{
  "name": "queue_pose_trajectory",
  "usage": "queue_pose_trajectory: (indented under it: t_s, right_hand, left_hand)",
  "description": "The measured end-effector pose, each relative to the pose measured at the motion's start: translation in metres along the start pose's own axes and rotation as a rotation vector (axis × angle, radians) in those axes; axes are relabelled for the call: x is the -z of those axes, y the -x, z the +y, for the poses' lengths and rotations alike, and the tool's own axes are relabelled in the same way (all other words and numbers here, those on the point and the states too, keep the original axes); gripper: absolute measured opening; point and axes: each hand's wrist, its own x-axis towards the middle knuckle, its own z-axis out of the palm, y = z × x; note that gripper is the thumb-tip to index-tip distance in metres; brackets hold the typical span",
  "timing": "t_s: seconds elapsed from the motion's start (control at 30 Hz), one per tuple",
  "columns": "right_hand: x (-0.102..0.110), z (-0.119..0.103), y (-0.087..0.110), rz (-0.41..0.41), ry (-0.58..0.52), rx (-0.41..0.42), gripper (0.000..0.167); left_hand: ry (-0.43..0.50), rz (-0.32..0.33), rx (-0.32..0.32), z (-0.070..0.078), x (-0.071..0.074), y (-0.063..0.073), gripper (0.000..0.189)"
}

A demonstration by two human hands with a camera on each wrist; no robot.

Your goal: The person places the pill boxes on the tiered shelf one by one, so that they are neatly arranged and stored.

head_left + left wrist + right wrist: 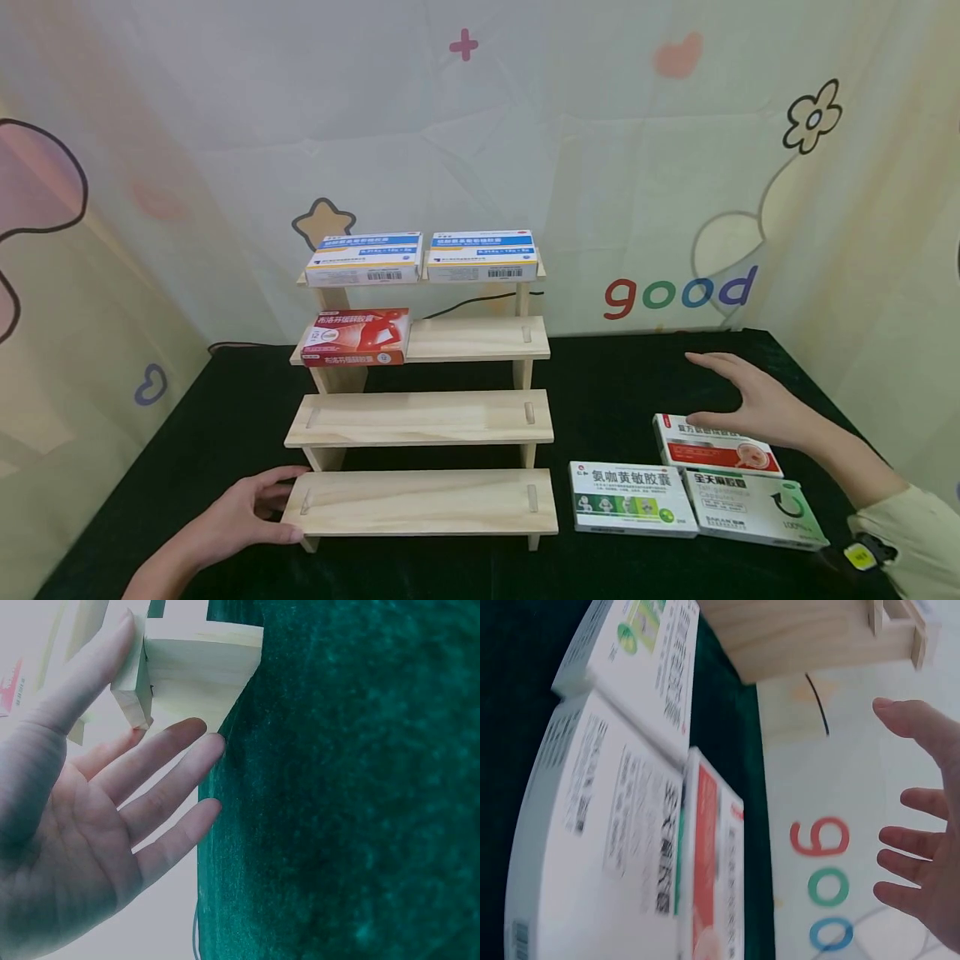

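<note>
A four-tier wooden display stand (420, 500) stands on the dark green cloth. At the left end of its lowest tier is my left hand (243, 512), which holds the board with the thumb at the front corner and the index finger at the back corner. In the left wrist view, the other fingers (169, 784) extend beside the stand's side panel. My right hand (757, 404) hovers, fingers spread and holding nothing, over a red-and-white medicine box (720, 454). In front of that lie a medicine box with a green strip (633, 497) and a white-and-green medicine box (753, 508).
Two blue-and-white medicine boxes (365, 258) sit side by side on the top tier. A red medicine box (356, 337) lies at the left of the tier below. A printed curtain (480, 167) hangs behind the table, and a black cable (465, 306) runs behind the stand.
</note>
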Motion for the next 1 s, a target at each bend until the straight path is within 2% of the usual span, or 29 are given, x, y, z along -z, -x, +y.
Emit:
queue_pose_trajectory:
  t_s: [0.3,1.0]
  right_hand:
    - [-0.007,0.030,0.012,-0.048,-0.013,-0.087,0.080]
    - [-0.023,0.070,0.026,-0.127,-0.025,-0.142,0.077]
  left_hand:
    - [0.017,-0.001,0.015,0.000,-0.001,0.000,0.074]
    - [0.017,0.003,0.025,0.000,-0.001,0.001,0.074]
